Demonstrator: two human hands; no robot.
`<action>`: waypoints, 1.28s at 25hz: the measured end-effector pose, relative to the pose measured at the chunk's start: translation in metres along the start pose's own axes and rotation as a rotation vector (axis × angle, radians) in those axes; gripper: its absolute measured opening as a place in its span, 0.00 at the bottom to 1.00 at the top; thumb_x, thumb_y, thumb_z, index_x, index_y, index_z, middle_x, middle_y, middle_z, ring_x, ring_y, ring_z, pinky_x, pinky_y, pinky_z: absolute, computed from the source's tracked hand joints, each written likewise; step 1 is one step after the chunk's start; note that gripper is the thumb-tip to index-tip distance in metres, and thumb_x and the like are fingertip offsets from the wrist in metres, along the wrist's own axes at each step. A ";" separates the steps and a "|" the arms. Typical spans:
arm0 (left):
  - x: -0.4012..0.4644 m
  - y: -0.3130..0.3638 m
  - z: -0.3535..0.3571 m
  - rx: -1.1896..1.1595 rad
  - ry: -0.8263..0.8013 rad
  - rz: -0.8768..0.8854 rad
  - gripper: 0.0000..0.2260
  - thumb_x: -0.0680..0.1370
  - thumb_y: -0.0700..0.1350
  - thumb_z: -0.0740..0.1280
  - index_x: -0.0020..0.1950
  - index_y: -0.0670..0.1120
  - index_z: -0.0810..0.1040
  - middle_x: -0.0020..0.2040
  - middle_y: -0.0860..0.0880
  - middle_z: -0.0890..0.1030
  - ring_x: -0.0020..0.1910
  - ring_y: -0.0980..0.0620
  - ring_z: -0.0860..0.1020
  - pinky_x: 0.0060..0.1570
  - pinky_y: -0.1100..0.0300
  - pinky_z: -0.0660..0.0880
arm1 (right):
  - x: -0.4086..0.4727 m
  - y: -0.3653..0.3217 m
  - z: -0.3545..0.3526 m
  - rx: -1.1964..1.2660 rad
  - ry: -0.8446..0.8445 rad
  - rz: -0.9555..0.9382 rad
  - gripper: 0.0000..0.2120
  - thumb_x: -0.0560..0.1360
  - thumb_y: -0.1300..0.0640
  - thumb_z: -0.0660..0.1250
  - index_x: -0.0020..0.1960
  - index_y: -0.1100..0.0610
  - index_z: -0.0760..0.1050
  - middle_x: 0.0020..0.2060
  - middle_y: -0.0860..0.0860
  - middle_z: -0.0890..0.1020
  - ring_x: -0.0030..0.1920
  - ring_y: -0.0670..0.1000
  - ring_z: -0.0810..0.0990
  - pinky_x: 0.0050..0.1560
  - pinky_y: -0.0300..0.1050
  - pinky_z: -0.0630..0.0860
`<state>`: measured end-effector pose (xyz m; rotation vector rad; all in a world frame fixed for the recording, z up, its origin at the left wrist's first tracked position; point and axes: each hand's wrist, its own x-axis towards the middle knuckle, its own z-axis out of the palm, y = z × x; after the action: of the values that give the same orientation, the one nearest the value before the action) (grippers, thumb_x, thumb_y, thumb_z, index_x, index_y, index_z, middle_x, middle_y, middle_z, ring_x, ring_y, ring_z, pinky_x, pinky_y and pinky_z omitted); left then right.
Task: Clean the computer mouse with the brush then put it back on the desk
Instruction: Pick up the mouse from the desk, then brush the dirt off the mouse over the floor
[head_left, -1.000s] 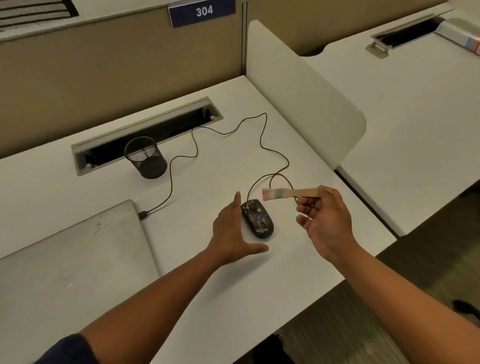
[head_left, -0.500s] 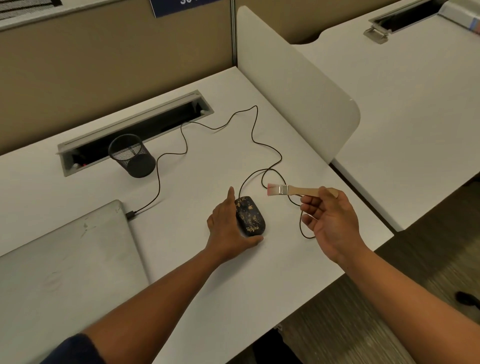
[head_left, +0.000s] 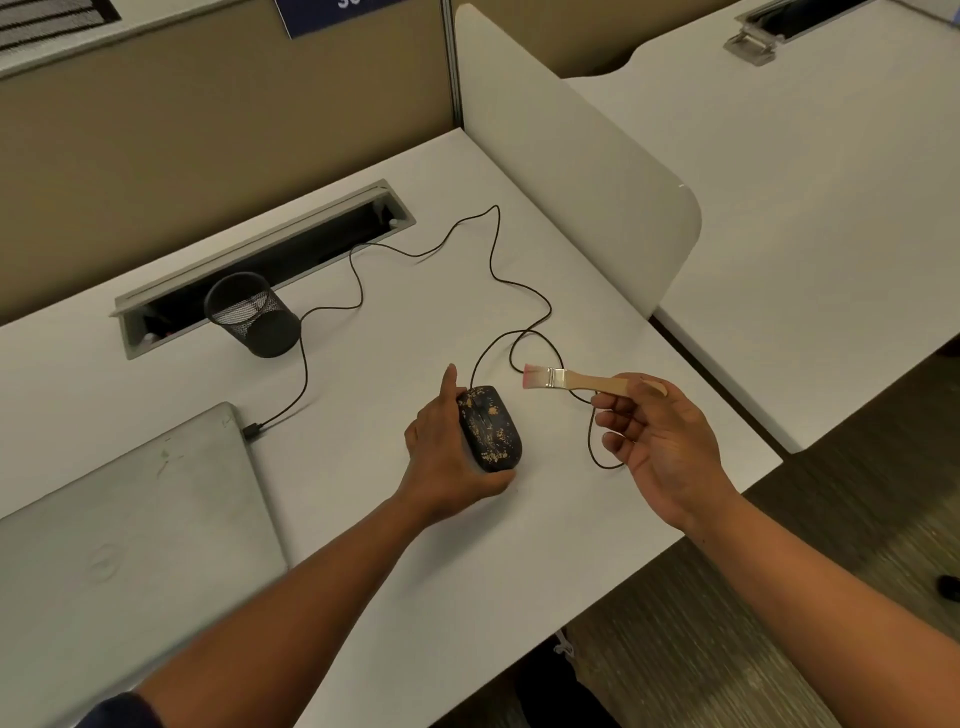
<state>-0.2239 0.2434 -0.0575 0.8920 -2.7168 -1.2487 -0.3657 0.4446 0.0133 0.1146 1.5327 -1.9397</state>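
- Seeing left hand (head_left: 447, 457) cupped against the left side of the mouse (head_left: 490, 428), thumb curled under its near end, index finger pointing straight out past the front. Contact yes; whether it's a closed grip, I can't tell.
- Mouse sits on the desk (head_left: 415, 545), black with tan specks all over the top.
- Right hand (head_left: 657, 447) is up off the desk to the right of the mouse, fingers pinched on the wooden handle of the brush (head_left: 576, 380).
- Brush lies roughly level, pink bristles pointing left, apart from the mouse.
- Cable (head_left: 498, 249) loops across the desk behind the mouse and runs to the closed laptop (head_left: 130, 519).
- Mesh pen cup (head_left: 249, 314) stands by the cable slot (head_left: 260, 260).
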 end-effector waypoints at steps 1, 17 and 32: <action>-0.005 0.003 -0.003 -0.005 -0.016 0.030 0.65 0.63 0.57 0.83 0.84 0.55 0.39 0.74 0.55 0.67 0.73 0.53 0.64 0.74 0.55 0.55 | -0.007 0.000 0.000 0.009 0.002 -0.004 0.06 0.84 0.55 0.64 0.55 0.55 0.80 0.44 0.56 0.87 0.41 0.52 0.83 0.40 0.44 0.79; -0.128 0.078 -0.010 0.103 -0.481 0.587 0.68 0.63 0.60 0.84 0.79 0.66 0.29 0.77 0.57 0.63 0.73 0.54 0.67 0.74 0.50 0.70 | -0.240 0.033 -0.061 0.357 0.491 -0.163 0.04 0.81 0.59 0.67 0.49 0.54 0.80 0.36 0.52 0.81 0.34 0.47 0.78 0.36 0.42 0.74; -0.189 0.149 0.096 0.166 -0.779 0.759 0.67 0.65 0.58 0.83 0.79 0.65 0.27 0.79 0.64 0.59 0.76 0.54 0.65 0.77 0.45 0.66 | -0.316 0.040 -0.180 0.338 0.627 -0.193 0.08 0.84 0.56 0.62 0.55 0.58 0.78 0.36 0.55 0.83 0.33 0.49 0.80 0.33 0.42 0.75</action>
<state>-0.1628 0.4822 0.0215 -0.7821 -3.1653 -1.3456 -0.1545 0.7385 0.0651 0.8124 1.6084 -2.4536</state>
